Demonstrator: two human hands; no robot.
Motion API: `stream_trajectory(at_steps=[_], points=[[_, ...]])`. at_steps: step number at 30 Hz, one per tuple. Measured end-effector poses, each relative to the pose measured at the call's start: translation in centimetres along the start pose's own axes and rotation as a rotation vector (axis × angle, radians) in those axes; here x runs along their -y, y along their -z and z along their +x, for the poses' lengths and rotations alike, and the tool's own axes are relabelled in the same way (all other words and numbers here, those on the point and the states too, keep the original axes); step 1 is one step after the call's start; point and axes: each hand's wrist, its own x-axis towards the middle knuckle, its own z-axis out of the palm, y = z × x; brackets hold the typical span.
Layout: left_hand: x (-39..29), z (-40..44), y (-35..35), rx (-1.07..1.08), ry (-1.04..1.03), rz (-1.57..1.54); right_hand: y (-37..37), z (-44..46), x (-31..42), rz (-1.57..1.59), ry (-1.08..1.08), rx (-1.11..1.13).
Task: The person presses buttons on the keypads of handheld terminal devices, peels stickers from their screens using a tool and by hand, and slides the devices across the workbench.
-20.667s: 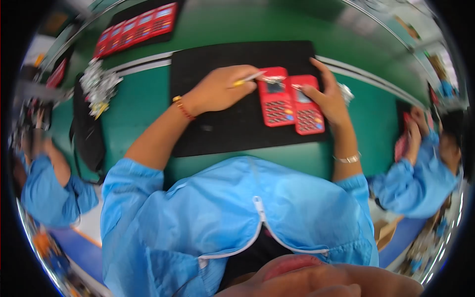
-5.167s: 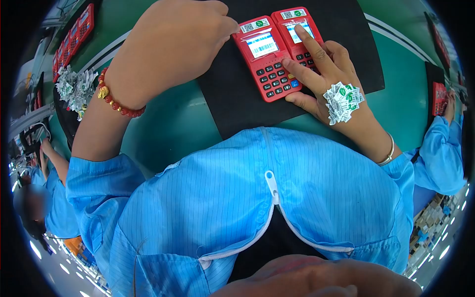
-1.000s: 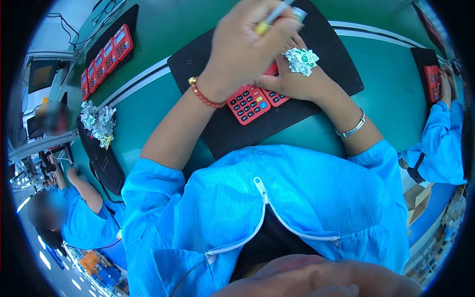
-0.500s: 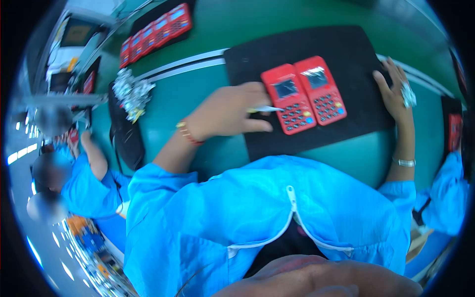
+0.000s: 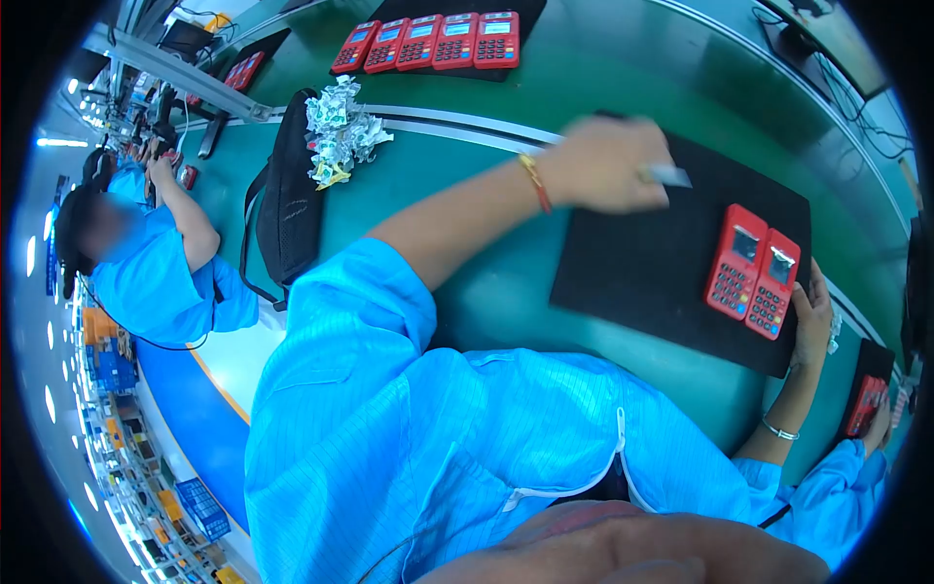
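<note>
My left hand, blurred by motion, is closed round a small pale-tipped tool above the upper left of the black mat. Two red keypad terminals, a left one and a right one, lie side by side at the mat's right part, screens up. Beside the right terminal, at the mat's right edge, my right hand has its thumb and fingers apart. Crumpled stickers cling to the back of that hand.
Several red terminals stand in a row on a dark mat at the back. A heap of peeled stickers sits by a black bag on the left. One co-worker is at left, another's sleeve at lower right.
The view has turned left, so the mat and terminals appear further right. My left hand has moved away from the terminals towards the mat's far left; my right hand is now close beside the right terminal.
</note>
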Motion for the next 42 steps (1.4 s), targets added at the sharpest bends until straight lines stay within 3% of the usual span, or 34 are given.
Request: stream_trajectory(at_steps=[3,5,6,8,11,15,17,18,20,24,26,27,29,35,37,38,39,42], points=[[9.5,-0.9,4.6,-0.227,0.392,0.36,0.5,2.4,-0.2,0.059,0.005,-0.106],[18.1,-2.2,8.0,-0.154,0.558,0.654,0.4,5.1,-0.7,0.049,0.025,-0.133],[17.1,-2.5,10.4,-0.158,0.787,0.67,-1.0,5.8,0.5,0.058,0.015,-0.153],[20.6,-3.4,12.2,-0.058,0.97,0.588,-2.6,8.6,1.1,0.004,0.023,-0.146],[22.4,-3.6,11.7,-0.137,0.986,0.606,-5.3,12.6,2.0,-0.002,0.077,-0.093],[20.1,-2.1,11.0,-0.065,1.008,0.67,-7.6,16.3,2.4,-0.107,0.052,-0.037],[20.5,-2.2,10.7,-0.056,0.98,0.69,-8.5,17.9,1.9,-0.181,0.109,-0.117],[20.2,-2.2,10.7,-0.051,0.975,0.701,-7.9,18.3,1.9,-0.085,0.1,0.033],[20.6,-3.3,10.9,-0.038,0.987,0.698,-8.9,18.6,2.3,-0.111,0.106,0.013],[19.7,-4.9,9.0,-0.269,0.952,0.682,-10.0,16.1,4.8,-0.059,0.074,-0.015],[19.3,-4.7,7.9,-0.358,0.978,0.663,-9.7,16.2,4.5,0.177,0.079,0.12],[19.8,-4.3,7.2,-0.406,0.983,0.684,-9.0,17.2,3.1,0.033,0.205,0.052],[20.1,-3.3,7.1,-0.456,1.051,0.591,-7.4,20.3,0.9,0.183,0.048,0.148],[17.1,-1.2,9.6,-0.305,1.038,0.499,-3.5,24.0,-4.8,-0.08,0.083,0.119],[17.1,0.7,7.9,-0.298,1.144,0.779,-2.7,24.9,-6.0,-0.173,0.098,0.107],[18.2,-0.6,10.2,-0.208,0.982,0.359,-2.4,25.3,-6.4,-0.22,0.109,0.107],[18.6,-0.2,9.2,-0.303,0.907,0.417,-1.9,25.7,-6.8,-0.265,0.119,0.098],[16.4,2.6,8.3,-0.203,0.841,0.376,-0.4,26.2,-7.8,-0.415,0.15,0.089]])
